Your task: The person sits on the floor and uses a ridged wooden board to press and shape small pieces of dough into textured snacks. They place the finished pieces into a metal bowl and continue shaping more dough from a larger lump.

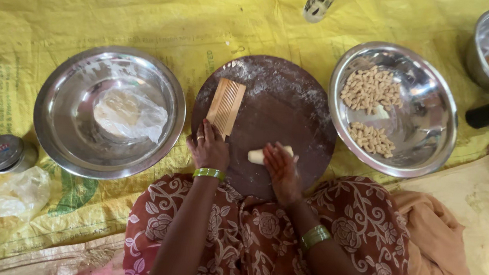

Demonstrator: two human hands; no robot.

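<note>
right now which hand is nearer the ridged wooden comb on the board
Left. The left hand rests at the lower end of the comb, touching or nearly touching it. The right hand is off to the side on a dough piece, clearly apart from the comb.

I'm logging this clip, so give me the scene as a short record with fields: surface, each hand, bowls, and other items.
surface: round dark wooden board, dusted with flour, on a yellow sheet
left hand: rests on the lower end of a ridged wooden paddle
right hand: presses a small roll of pale dough on the board
left bowl: steel, holds dough under clear plastic
right bowl: steel, holds two heaps of small shaped pieces
other: small lidded tin, crumpled plastic bag
</note>
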